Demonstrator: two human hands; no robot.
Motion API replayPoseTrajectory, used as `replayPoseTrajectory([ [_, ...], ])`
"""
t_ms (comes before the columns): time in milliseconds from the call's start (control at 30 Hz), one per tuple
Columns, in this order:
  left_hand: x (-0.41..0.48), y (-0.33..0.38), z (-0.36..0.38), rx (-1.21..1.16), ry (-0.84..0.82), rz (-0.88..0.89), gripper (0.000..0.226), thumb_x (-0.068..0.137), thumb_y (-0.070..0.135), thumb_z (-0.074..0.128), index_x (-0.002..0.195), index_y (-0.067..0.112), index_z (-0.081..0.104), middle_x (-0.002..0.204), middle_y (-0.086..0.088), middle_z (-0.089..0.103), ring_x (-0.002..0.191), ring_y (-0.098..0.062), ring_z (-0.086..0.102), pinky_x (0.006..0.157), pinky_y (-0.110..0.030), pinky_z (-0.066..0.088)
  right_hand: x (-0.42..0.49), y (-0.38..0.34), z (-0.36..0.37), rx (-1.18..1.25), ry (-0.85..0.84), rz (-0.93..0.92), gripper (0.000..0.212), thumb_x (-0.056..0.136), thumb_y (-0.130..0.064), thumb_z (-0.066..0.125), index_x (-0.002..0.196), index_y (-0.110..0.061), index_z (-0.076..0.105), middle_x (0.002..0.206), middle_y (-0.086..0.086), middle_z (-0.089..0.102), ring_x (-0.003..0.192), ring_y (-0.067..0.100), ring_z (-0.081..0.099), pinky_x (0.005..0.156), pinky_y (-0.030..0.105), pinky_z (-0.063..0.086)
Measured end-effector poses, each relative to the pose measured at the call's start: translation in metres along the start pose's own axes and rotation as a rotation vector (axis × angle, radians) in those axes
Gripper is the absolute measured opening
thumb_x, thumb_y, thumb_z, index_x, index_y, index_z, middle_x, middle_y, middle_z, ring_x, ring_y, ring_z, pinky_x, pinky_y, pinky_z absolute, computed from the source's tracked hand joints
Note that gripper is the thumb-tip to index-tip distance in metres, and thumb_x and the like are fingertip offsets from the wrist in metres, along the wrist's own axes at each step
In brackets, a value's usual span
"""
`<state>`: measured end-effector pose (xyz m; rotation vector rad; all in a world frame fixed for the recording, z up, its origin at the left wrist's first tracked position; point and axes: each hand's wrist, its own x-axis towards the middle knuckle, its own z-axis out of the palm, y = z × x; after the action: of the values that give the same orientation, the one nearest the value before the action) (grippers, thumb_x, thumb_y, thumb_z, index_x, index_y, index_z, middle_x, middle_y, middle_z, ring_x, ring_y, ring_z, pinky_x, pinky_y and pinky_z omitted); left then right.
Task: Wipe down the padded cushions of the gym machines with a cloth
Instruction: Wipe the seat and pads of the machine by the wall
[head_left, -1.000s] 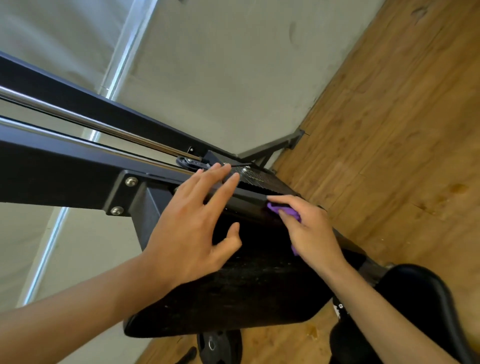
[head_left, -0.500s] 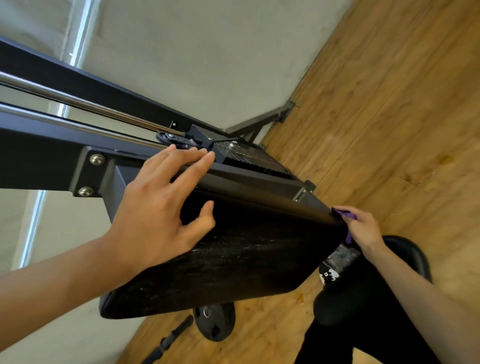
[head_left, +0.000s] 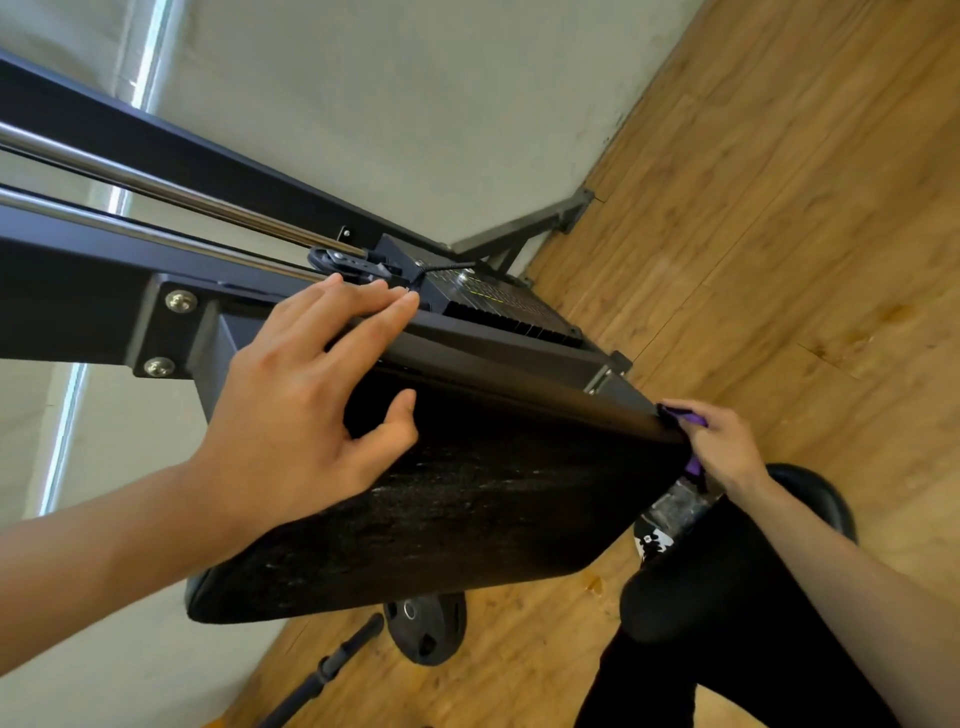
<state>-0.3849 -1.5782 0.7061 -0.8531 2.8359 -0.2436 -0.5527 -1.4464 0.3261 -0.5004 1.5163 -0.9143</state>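
From the head view we see the black padded cushion (head_left: 467, 509) filling the middle, set against a dark steel frame (head_left: 78, 291) on the left. Our left hand (head_left: 291, 410) lies flat on the cushion's upper left part, fingers straight and relaxed, tips reaching the frame's edge. Our right hand (head_left: 727, 447), at the cushion's right corner, pinches a purple cloth (head_left: 685, 415) against the pad's edge. A weight plate (head_left: 426, 631) lies on the wooden floor (head_left: 779, 234) beneath the cushion.
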Motion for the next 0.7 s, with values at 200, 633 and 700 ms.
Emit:
replayPoseTrajectory([
  [200,-0.001,0.0,0.0,-0.002,-0.011,0.002,0.056,0.094,0.034,0.059,0.139,0.0,0.062,0.134,-0.017,0.064,0.131,-0.033,0.056,0.121,-0.039,0.037,-0.033,-0.071,0.027,0.154,-0.153,-0.32,0.037,0.103,-0.006,0.054,0.125,-0.03,0.072,0.122,-0.021,0.065,0.066,0.019,0.068,0.057,0.03,0.056],
  [633,0.0,0.0,-0.001,-0.023,-0.009,0.013,0.055,0.092,0.032,0.06,0.137,0.0,0.063,0.134,-0.016,0.064,0.133,-0.029,0.054,0.116,-0.051,0.043,-0.012,-0.056,0.02,0.05,-0.091,-0.279,0.028,0.104,-0.023,0.053,0.124,-0.031,0.071,0.116,-0.023,0.067,0.115,-0.006,0.059,0.097,0.013,0.043],
  [700,0.0,0.001,-0.001,-0.027,-0.011,0.014,0.055,0.092,0.032,0.06,0.137,0.0,0.063,0.134,-0.016,0.064,0.132,-0.028,0.055,0.116,-0.051,0.043,-0.021,-0.07,0.027,-0.027,-0.143,-0.399,0.038,0.104,-0.042,0.043,0.123,-0.029,0.074,0.12,-0.022,0.068,0.118,-0.009,0.056,0.102,0.021,0.044],
])
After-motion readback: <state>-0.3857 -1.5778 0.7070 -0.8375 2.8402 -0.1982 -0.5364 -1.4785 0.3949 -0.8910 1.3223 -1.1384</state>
